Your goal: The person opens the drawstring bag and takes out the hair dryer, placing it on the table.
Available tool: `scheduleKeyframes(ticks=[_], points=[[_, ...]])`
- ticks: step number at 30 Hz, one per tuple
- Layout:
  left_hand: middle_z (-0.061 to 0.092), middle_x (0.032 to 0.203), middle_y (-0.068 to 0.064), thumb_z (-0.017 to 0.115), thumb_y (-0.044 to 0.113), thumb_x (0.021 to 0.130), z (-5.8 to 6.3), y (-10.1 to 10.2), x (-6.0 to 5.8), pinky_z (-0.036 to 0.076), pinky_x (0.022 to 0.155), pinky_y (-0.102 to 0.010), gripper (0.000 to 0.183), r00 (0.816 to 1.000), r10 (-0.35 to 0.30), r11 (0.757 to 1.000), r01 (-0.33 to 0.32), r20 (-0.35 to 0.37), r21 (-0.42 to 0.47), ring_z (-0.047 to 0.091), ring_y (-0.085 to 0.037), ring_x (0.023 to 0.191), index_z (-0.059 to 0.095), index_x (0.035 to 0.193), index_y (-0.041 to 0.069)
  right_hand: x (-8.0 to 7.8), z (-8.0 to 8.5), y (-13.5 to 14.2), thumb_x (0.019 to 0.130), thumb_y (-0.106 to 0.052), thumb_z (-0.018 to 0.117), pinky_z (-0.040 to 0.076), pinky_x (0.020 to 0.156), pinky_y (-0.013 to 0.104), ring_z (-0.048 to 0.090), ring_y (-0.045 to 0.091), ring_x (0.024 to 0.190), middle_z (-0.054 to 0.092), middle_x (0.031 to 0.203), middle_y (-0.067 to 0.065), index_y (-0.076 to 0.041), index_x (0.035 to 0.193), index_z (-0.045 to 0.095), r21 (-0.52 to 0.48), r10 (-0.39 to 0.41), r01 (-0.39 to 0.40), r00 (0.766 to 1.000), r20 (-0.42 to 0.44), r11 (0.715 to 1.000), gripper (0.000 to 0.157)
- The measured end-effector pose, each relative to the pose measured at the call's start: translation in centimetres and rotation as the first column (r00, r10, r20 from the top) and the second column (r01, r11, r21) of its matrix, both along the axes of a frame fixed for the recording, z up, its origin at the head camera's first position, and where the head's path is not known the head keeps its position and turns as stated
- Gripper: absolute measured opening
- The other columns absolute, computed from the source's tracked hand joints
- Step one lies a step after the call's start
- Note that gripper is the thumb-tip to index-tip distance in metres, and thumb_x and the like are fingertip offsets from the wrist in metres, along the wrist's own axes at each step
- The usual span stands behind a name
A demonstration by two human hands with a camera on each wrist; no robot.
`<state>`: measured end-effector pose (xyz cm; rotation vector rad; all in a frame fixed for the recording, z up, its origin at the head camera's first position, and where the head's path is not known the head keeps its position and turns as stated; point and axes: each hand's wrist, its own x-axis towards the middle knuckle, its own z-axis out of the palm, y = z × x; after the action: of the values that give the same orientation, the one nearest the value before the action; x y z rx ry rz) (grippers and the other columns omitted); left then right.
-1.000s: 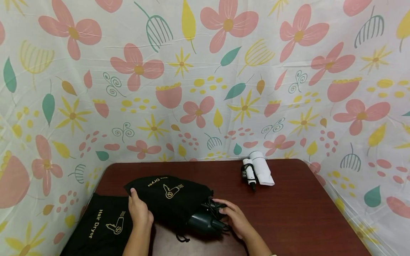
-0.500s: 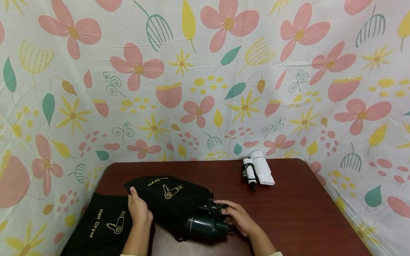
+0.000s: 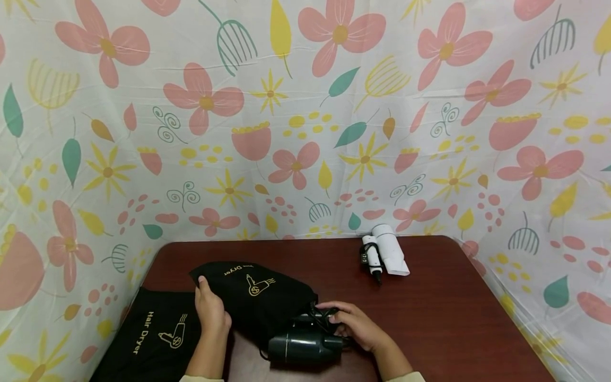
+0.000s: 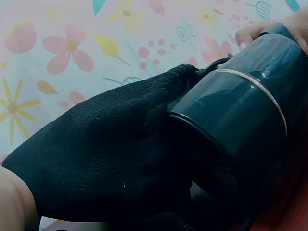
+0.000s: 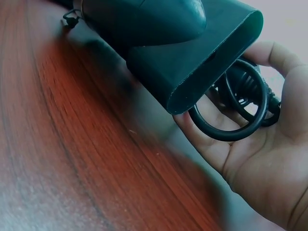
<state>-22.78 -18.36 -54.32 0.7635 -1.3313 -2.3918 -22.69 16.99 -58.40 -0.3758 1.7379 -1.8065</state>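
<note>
My left hand [image 3: 212, 310] grips the closed end of a black cloth drawstring bag [image 3: 272, 289] printed "Hair Dryer". A dark green hair dryer [image 3: 305, 347] sticks out of the bag's mouth at the right, its barrel outside the cloth. My right hand [image 3: 360, 329] holds it at the side where the black cord [image 3: 329, 314] is bundled. In the right wrist view, my fingers curl behind the flat nozzle [image 5: 192, 62] and around the looped cord. The left wrist view shows the barrel lying beside the bag's mouth; whether any part remains inside is hidden.
A second black "Hair Dryer" bag [image 3: 126, 366] lies flat at the left of the brown table [image 3: 453, 318], partly behind my left forearm. Near the back edge sits a white folded hair dryer [image 3: 391, 254] with a black cord. A flowered curtain [image 3: 305, 106] surrounds the table.
The hair dryer's barrel has come further out of the bag, turning toward the table's front edge. My left hand and the bag have shifted slightly right; the right hand has moved a little right.
</note>
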Motion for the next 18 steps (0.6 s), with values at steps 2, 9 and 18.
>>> scheduleKeyframes(ticks=[2,9,18], points=[[-0.008,0.171,0.004,0.025,0.059,0.105,-0.10,0.11,-0.02,0.000,0.129,-0.039,0.073,1.000,0.002,1.000,-0.002,0.002,0.004,-0.004,-0.019,0.157,-0.006,0.162,0.026,0.01,0.10,-0.11,0.095,-0.016,0.056,0.056,0.070,0.026,0.058,0.009,0.070,0.057,0.142,0.009,0.002,0.145,0.049,-0.002,0.010,-0.010,1.000,-0.008,1.000,0.053],[-0.011,0.170,0.004,0.024,0.058,0.106,-0.12,0.27,-0.03,-0.002,0.129,-0.040,0.072,1.000,0.008,1.000,-0.008,0.005,0.008,-0.007,-0.019,0.157,-0.007,0.162,0.026,-0.01,0.33,-0.27,0.097,-0.014,0.053,0.053,0.073,0.026,0.054,0.009,0.074,0.032,0.161,0.023,-0.010,0.153,0.044,0.001,0.028,-0.028,1.000,-0.008,1.000,0.057],[-0.018,0.168,0.006,0.026,0.065,0.102,0.29,0.28,0.37,-0.004,0.129,-0.041,0.081,1.000,0.017,0.999,-0.018,0.025,0.036,-0.012,-0.019,0.156,-0.013,0.161,0.026,0.03,0.80,-0.29,0.098,-0.015,0.053,0.056,0.073,0.028,0.053,0.009,0.071,0.022,0.166,0.019,-0.023,0.158,0.037,-0.016,0.061,-0.062,0.998,-0.012,0.998,0.062]])
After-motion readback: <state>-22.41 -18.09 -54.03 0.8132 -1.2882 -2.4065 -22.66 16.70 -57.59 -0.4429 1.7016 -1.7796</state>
